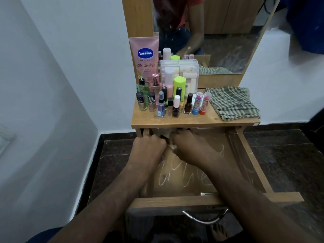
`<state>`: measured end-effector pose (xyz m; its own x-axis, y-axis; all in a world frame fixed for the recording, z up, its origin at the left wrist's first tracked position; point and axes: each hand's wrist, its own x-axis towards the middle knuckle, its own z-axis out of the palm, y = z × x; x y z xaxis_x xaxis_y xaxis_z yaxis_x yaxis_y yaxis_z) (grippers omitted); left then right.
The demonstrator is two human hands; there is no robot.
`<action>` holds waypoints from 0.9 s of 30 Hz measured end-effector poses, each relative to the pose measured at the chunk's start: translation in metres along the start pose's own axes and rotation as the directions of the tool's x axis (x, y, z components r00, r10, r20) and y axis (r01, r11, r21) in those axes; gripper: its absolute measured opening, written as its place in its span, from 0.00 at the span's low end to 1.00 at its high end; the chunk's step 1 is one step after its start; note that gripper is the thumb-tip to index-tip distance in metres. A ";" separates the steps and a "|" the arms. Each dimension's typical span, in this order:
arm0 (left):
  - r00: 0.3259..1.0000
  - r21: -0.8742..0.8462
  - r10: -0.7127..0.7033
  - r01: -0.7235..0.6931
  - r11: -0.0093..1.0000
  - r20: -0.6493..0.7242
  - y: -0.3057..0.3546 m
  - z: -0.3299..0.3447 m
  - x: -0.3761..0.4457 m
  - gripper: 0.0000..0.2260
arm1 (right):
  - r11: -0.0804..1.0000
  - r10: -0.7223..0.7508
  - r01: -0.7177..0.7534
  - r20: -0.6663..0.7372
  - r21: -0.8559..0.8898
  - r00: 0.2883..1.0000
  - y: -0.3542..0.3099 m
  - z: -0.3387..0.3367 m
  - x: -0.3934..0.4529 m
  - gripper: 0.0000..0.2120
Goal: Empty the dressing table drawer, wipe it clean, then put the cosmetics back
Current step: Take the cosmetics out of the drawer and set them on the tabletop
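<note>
Our two hands, left hand (pixel 149 146) and right hand (pixel 190 146), curl around small items in one open drawer (pixel 219 155); beyond them, two lipsticks (pixel 200 103) and one cloth (pixel 233 104) sit on the tabletop (pixel 201 120).

Green-checked cloth (pixel 233 104), pink tube (pixel 144 57)

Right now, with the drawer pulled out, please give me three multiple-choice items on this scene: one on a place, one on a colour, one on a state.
1. Where does the checked cloth lie?
A. on the tabletop, right of the bottles
B. inside the drawer
C. on the floor

2. What colour is the Vaseline tube?
A. blue
B. pink
C. white

3. How is the drawer?
A. shut
B. removed
C. pulled open, both hands inside

Key: 1 A, it lies folded beside the lipsticks. 2 B, the tube body is pink. 3 C, the left hand and right hand meet at its back.
</note>
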<state>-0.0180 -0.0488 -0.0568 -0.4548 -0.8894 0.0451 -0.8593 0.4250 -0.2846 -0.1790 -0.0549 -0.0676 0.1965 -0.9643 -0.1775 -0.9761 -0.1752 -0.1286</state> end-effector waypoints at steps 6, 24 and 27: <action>0.992 -0.058 0.114 -0.117 0.991 -0.060 -0.001 0.008 -0.001 0.04 | 0.992 0.127 -0.127 0.009 0.028 0.992 0.003 0.002 -0.007 0.12; 0.817 -0.947 -0.501 -0.164 0.276 -0.287 -0.041 -0.014 -0.014 0.09 | 0.985 0.091 -0.106 0.115 0.137 0.989 0.038 -0.005 -0.046 0.18; 0.736 -0.940 -0.601 -0.145 0.308 -0.311 -0.046 -0.017 -0.007 0.10 | 0.965 0.079 -0.100 0.095 0.242 0.992 0.034 -0.014 -0.054 0.16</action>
<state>0.0203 -0.0592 -0.0282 0.1091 -0.8582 0.5016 -0.4193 0.4178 0.8060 -0.2244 -0.0114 -0.0490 0.1264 -0.9518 -0.2794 -0.9392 -0.0242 -0.3425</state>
